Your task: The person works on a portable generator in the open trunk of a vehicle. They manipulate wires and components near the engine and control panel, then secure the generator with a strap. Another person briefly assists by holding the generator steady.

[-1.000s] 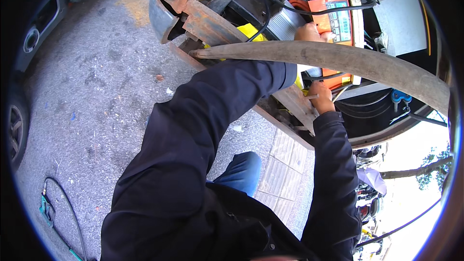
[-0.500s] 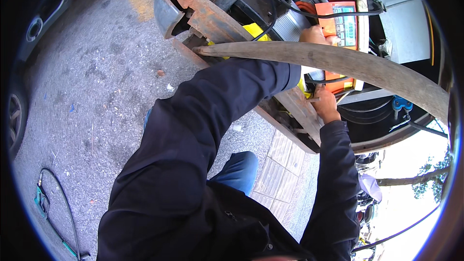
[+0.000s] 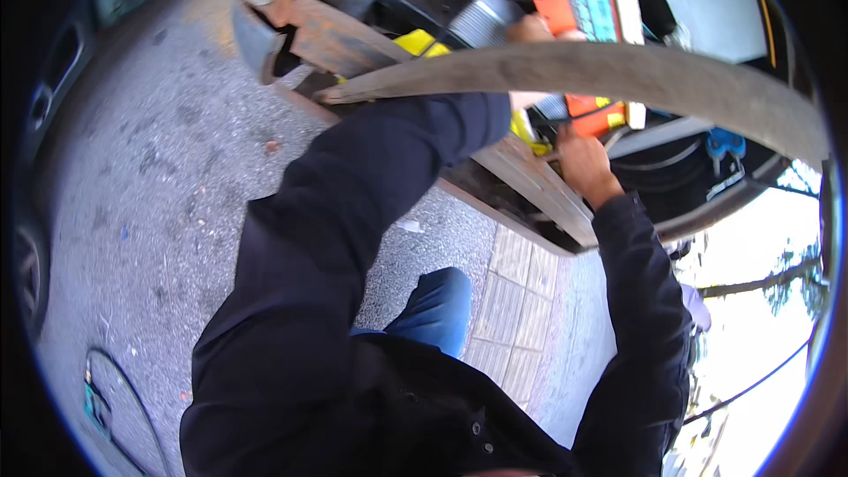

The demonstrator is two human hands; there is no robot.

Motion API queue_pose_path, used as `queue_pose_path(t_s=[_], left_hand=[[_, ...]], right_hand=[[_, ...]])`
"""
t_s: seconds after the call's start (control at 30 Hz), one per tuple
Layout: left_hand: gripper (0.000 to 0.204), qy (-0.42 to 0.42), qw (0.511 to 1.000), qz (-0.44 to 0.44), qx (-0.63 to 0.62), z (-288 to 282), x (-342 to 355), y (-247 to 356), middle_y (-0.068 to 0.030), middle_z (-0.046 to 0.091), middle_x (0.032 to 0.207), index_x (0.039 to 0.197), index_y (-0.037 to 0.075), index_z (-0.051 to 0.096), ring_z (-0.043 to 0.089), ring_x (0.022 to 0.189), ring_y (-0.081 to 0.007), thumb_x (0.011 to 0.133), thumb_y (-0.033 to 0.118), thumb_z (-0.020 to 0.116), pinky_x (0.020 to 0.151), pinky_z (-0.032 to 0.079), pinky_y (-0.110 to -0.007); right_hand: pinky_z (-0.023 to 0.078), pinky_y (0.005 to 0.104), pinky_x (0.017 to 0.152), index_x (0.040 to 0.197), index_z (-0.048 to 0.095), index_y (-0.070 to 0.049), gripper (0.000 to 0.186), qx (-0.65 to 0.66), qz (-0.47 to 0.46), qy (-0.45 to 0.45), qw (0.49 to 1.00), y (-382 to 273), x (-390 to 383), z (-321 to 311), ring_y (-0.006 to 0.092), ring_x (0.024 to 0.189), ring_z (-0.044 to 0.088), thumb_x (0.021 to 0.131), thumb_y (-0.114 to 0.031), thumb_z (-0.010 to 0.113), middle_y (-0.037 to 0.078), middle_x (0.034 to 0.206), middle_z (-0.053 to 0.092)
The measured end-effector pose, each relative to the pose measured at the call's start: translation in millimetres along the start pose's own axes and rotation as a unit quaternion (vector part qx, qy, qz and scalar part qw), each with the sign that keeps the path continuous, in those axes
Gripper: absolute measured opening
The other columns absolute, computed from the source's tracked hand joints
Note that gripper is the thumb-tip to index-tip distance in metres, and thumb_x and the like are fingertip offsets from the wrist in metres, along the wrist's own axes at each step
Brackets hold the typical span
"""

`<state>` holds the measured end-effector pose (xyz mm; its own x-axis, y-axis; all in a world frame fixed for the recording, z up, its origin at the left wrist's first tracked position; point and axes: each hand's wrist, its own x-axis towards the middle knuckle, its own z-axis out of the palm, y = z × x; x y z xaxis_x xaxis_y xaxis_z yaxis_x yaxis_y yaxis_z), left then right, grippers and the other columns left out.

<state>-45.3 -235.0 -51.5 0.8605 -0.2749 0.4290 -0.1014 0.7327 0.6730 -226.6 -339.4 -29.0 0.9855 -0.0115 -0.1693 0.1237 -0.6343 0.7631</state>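
Observation:
An orange box (image 3: pixel 552 11) with a blue-green panel and a pale side sits inside the open vehicle bay. My left hand (image 3: pixel 533 31) reaches under a long curved grey-brown bar (image 3: pixel 565 68) and lies against the box's face; the bar and motion blur hide most of its fingers. On the near side of the bar, my right hand (image 3: pixel 583 163) is closed at the lower end of the box, beside a yellow piece (image 3: pixel 530 132) and a dark cable. Its fingertips are blurred, and what they hold is too small to make out.
A rusty metal frame rail (image 3: pixel 539 185) edges the bay below my hands. Blue clamp-like fittings (image 3: pixel 724 143) hang at its right. A hose with a green handle (image 3: pixel 95 406) lies on the asphalt at lower left. Part of another vehicle (image 3: pixel 62 62) stands at far left.
The whole view has shifted, so the bay and box appear farther left and higher. Both hands stay at the box, and my right wrist looks slightly turned.

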Motion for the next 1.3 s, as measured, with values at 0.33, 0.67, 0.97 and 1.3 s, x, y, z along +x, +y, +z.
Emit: queue_pose_path(t_s=[0.33, 0.67, 0.97, 1.3], left_hand=[[0.034, 0.060, 0.990, 0.068, 0.106, -26, -11, 19, -0.0176, 0.075, 0.094, 0.097, -0.001, 0.071, 0.072, 0.087, -0.0261, 0.086, 0.031, 0.078, 0.081, 0.057, -0.041], [0.032, 0.096, 0.979, 0.096, 0.152, -13, -8, 35, -0.0167, 0.076, 0.089, 0.092, -0.002, 0.073, 0.072, 0.081, -0.0258, 0.083, 0.029, 0.082, 0.076, 0.056, -0.039], [0.031, 0.112, 0.974, 0.096, 0.170, -8, -6, 40, -0.0160, 0.077, 0.085, 0.087, -0.002, 0.075, 0.072, 0.076, -0.0256, 0.081, 0.027, 0.086, 0.072, 0.054, -0.038], [0.035, 0.082, 0.989, 0.033, 0.115, -32, 4, 42, -0.0202, 0.066, 0.061, 0.073, -0.003, 0.059, 0.054, 0.037, -0.0177, 0.086, 0.015, 0.086, 0.038, 0.039, -0.030]], right_hand=[[0.054, 0.0518, 0.093, 0.128, 0.060, 0.005, 0.044, 0.395, 0.225, 0.097, 0.885, -34, 1, -8, 0.0463, 0.103, 0.068, 0.092, -0.021, 0.060, 0.033, 0.104, 0.069], [0.050, 0.0440, 0.104, 0.148, 0.050, -0.002, 0.058, 0.488, 0.259, 0.053, 0.832, -35, -11, -11, 0.0437, 0.119, 0.064, 0.094, -0.021, 0.059, 0.029, 0.124, 0.067], [0.047, 0.0463, 0.106, 0.149, 0.046, 0.002, 0.060, 0.422, 0.235, 0.038, 0.875, -46, -19, -23, 0.0403, 0.124, 0.061, 0.102, -0.036, 0.042, 0.029, 0.133, 0.063], [0.049, 0.0501, 0.101, 0.130, 0.059, 0.003, 0.047, 0.475, 0.236, 0.035, 0.847, -47, -15, -34, 0.0410, 0.116, 0.066, 0.098, -0.030, 0.045, 0.026, 0.117, 0.071]])
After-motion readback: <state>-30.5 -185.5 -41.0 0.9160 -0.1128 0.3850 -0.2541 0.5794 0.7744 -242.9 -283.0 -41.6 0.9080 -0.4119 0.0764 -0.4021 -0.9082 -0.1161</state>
